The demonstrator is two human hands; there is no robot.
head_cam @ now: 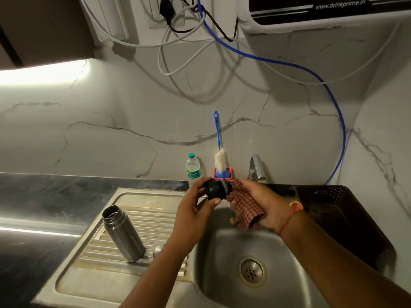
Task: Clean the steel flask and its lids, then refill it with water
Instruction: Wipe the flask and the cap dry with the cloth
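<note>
The steel flask (123, 234) stands open and upright on the ribbed drainboard (95, 272), left of my arms. Over the sink basin (224, 258), my left hand (194, 210) grips a black flask lid (215, 189) by its rim. My right hand (264, 207) holds a red checked cloth (244, 204) bunched against the lid's right side. A round steel lid (158, 250) peeks out on the drainboard behind my left forearm, mostly hidden.
A blue bottle brush (219, 150) stands in a red holder (229, 173) at the wall, beside a small plastic water bottle (193, 166). The tap (255, 167) is behind my hands. A dark plastic basket (338, 216) sits right of the basin. A water purifier (322, 14) hangs above.
</note>
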